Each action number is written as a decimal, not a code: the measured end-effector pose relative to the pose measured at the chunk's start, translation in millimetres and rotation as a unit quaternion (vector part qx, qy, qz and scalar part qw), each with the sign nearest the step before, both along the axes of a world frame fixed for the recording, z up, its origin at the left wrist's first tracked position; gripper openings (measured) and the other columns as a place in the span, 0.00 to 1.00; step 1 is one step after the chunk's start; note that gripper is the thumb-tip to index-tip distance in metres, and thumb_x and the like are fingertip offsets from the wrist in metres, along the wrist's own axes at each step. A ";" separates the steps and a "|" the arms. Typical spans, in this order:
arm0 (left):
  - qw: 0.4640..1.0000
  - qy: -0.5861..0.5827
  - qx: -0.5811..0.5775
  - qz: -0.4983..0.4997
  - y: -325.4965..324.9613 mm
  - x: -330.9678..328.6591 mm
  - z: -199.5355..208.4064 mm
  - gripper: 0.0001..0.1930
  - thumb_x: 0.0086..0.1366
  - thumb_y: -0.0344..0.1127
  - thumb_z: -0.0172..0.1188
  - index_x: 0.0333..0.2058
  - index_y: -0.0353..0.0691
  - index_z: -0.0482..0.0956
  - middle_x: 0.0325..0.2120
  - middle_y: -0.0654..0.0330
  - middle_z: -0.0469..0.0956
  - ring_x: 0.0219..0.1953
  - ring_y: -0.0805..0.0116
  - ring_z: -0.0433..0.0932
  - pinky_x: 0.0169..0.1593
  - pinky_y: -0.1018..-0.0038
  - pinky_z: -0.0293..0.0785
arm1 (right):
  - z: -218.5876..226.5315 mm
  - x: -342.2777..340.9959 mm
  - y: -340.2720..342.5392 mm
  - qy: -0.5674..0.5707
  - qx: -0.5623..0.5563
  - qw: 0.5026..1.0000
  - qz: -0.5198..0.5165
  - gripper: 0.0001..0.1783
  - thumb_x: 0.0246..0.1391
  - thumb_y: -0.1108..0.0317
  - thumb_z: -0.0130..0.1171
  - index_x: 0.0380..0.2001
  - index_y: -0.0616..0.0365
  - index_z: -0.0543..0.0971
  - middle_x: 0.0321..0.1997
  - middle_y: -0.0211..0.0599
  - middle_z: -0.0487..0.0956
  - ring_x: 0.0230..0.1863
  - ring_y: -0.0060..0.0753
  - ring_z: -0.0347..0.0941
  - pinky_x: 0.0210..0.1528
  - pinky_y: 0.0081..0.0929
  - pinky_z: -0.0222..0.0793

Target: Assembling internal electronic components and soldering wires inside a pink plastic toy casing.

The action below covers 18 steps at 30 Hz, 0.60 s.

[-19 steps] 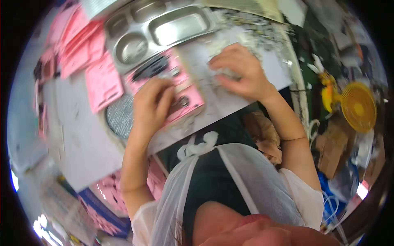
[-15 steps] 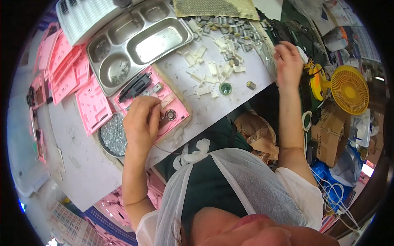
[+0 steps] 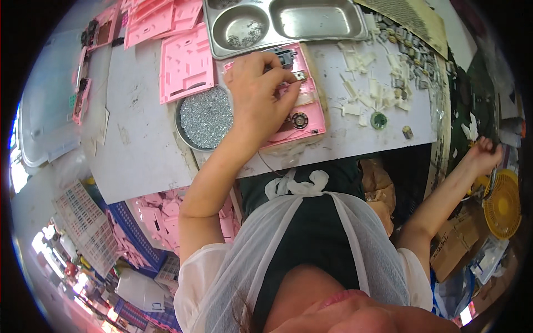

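My left hand is over a pink plastic housing, its thumb and bent index finger close together beside a small metal part. Whatever lies between those fingertips is hidden. A dark grey mechanism sits at the housing's far end, and a round black-and-silver part is at its near end. Off the table's right side, my right hand has its fingers curled in. A slim grey object shows just below it, but I cannot make out what the fingers hold.
A round dish of small metal pieces stands left of the housing, below stacked pink panels. Behind is a steel compartment tray. White plastic parts, small motors and a green coil lie to the right. A yellow fan stands far right.
The view has swung, so the table appears shifted right. My left hand has come further over the housing to the small metal part. My right hand has moved outward, nearer the fan.
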<state>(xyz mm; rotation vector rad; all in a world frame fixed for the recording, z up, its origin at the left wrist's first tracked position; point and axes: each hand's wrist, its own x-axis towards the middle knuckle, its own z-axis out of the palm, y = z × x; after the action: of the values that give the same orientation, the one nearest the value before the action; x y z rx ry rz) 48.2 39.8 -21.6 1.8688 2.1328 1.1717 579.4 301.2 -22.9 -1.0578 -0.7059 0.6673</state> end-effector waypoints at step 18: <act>0.999 0.052 -0.001 0.005 10.7 6.7 -6.6 0.07 0.48 0.35 0.74 0.28 0.48 0.86 0.34 0.66 0.71 0.41 0.60 0.68 0.45 0.63 0.59 | 0.2 -285.9 -177.1 -0.263 -0.045 0.792 0.549 0.16 0.52 0.72 0.71 0.44 0.62 0.79 0.31 0.28 0.80 0.28 0.13 0.67 0.32 0.14 0.61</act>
<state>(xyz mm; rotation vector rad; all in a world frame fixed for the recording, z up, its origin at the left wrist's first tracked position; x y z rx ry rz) 55.0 50.5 -28.2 1.9624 2.1974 1.0961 293.5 124.1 -22.7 -0.8423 -1.8556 1.4248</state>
